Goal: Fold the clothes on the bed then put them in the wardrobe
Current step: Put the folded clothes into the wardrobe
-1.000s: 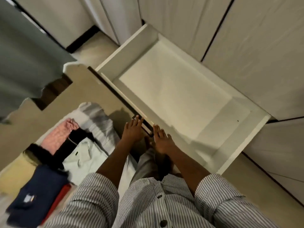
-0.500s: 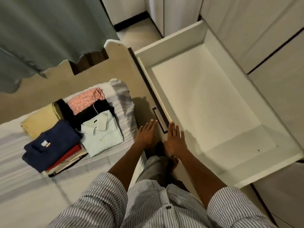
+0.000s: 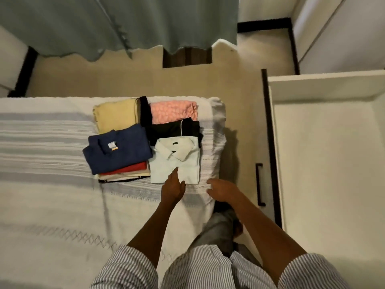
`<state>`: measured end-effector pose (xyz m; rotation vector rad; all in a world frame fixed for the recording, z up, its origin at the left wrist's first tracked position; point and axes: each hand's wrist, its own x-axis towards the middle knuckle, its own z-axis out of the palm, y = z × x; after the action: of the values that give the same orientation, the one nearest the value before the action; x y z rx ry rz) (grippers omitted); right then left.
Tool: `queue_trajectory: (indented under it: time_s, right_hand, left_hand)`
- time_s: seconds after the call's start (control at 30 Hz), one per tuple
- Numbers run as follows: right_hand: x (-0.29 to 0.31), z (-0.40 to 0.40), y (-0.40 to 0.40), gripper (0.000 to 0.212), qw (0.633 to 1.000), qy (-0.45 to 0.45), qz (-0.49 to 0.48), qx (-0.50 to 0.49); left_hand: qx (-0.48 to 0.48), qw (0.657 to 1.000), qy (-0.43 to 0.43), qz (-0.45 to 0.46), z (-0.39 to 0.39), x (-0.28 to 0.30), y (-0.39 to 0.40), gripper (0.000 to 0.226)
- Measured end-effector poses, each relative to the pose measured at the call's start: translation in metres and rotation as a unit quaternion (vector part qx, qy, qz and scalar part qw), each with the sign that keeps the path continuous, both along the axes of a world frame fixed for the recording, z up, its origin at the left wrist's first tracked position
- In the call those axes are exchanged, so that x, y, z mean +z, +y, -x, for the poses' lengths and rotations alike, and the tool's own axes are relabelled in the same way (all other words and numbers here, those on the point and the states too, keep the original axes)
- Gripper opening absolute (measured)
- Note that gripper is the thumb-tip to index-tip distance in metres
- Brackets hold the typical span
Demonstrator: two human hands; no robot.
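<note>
A bed [image 3: 52, 205] with a pale striped cover fills the left of the view, a grey-green curtain [image 3: 116, 26] hangs beyond it, and an open white drawer [image 3: 325, 163] of the wardrobe stands to the right, nothing visible inside it. The clothes lie folded in a cluster near the bed's right edge: a navy shirt [image 3: 118, 151] on top of a red piece [image 3: 129, 170], a yellow piece [image 3: 116, 115] behind it, then a pink piece [image 3: 173, 111], a black piece [image 3: 175, 129] and a pale collared shirt [image 3: 177, 161] nearest the person.

Folding looks done (every piece sits squared), so the step in hand is moving the clothes to the drawer. The left hand [image 3: 173, 186] reaches with straight fingers, its tips on the near edge of the pale shirt, holding nothing. The right hand [image 3: 221, 189] hovers just beside that shirt's near right corner, over the cover, fingers loosely bent and holding nothing. Next, both hands likely need to slide under the pale shirt and lift it flat so the fold keeps.
</note>
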<state>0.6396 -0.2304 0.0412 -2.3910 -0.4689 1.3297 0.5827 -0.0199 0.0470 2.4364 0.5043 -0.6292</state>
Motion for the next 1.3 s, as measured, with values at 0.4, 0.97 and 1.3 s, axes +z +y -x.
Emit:
queue_trajectory:
  time_s: [0.4,0.97,1.3]
  right_hand:
    - [-0.108,-0.062,0.092,0.094,0.914,0.175,-0.026,-0.365]
    - [-0.081,-0.068,0.16,0.047,0.802,0.224,-0.155,-0.531]
    - [0.0,-0.12,0.096,0.043,0.849,0.209,-0.139,-0.464]
  left_hand:
    - [0.098,0.989,0.084,0.074,-0.019,-0.085,0.087,0.08]
    - [0.157,0.985,0.008,0.069,-0.015,-0.081,0.095,0.063]
    - [0.237,0.968,-0.024,0.081,-0.032,-0.052,0.081,0.033]
